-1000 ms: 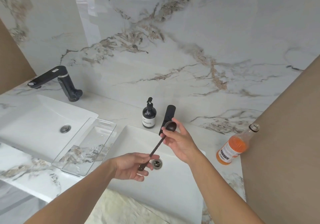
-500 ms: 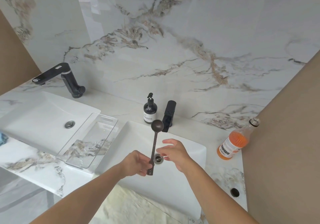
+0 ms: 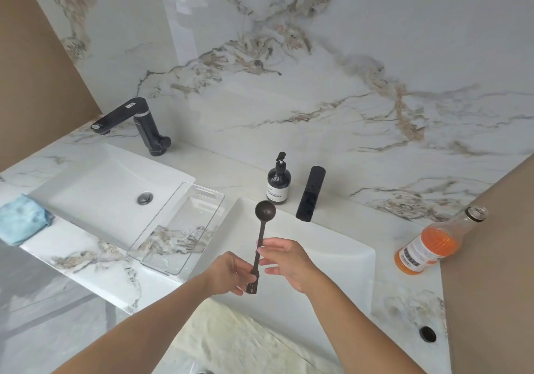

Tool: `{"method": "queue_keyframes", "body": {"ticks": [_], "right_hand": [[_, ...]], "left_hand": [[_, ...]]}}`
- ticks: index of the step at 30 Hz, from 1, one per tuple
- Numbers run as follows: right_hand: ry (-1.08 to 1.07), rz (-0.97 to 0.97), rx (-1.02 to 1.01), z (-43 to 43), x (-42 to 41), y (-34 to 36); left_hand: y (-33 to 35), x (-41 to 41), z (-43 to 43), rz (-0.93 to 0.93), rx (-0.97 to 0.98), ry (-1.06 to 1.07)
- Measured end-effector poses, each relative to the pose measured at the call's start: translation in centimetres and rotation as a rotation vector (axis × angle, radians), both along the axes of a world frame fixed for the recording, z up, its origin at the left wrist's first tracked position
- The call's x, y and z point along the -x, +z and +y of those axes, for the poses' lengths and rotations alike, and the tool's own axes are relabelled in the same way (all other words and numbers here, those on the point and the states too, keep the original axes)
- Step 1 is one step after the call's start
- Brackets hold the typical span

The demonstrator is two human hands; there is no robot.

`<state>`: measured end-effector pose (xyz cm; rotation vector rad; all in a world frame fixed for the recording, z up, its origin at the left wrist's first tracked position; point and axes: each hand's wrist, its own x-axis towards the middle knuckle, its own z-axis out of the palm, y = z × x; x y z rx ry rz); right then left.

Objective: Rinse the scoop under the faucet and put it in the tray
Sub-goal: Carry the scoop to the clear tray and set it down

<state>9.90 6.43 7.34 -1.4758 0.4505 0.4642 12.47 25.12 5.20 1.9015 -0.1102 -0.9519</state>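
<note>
A dark long-handled scoop (image 3: 261,229) stands nearly upright over the right sink (image 3: 341,261), bowl at the top. My left hand (image 3: 228,274) grips the lower end of its handle. My right hand (image 3: 284,261) is just right of the handle with fingers spread, its fingertips at the shaft, holding nothing. The black faucet (image 3: 310,193) stands behind the sink, to the right of the scoop's bowl; no water shows. The clear plastic tray (image 3: 199,197) lies on the counter between the two sinks, left of the scoop.
A black soap dispenser (image 3: 278,181) stands left of the faucet. An open bottle of orange drink (image 3: 430,246) leans at the right wall. A second sink (image 3: 98,191) with its own black faucet (image 3: 135,123) is on the left, and a blue cloth (image 3: 20,219) lies at the far left.
The scoop swung from slanted under the faucet to nearly upright, left of it. My right hand let go of the bowl and dropped beside the handle.
</note>
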Motion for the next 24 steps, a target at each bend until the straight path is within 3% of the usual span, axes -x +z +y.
{"method": "queue_keyframes", "body": {"ticks": [10,12,18,24], "right_hand": [[-0.204,0.001,0.369,5.9,-7.2,0.7],[-0.237,0.028,0.368,7.5,-9.2,0.6],[-0.304,-0.013,0.085,13.1,-14.3,0.3],[-0.205,0.138,0.235,20.1,-17.6,-2.1]], "left_hand": [[1.4,-7.3,4.1,0.01,0.119,-0.203],[1.8,-9.3,5.5,0.012,0.144,-0.233],[1.7,-15.2,12.9,0.107,0.136,-0.205],[-0.2,-17.3,18.0,0.133,-0.147,-0.188]]}}
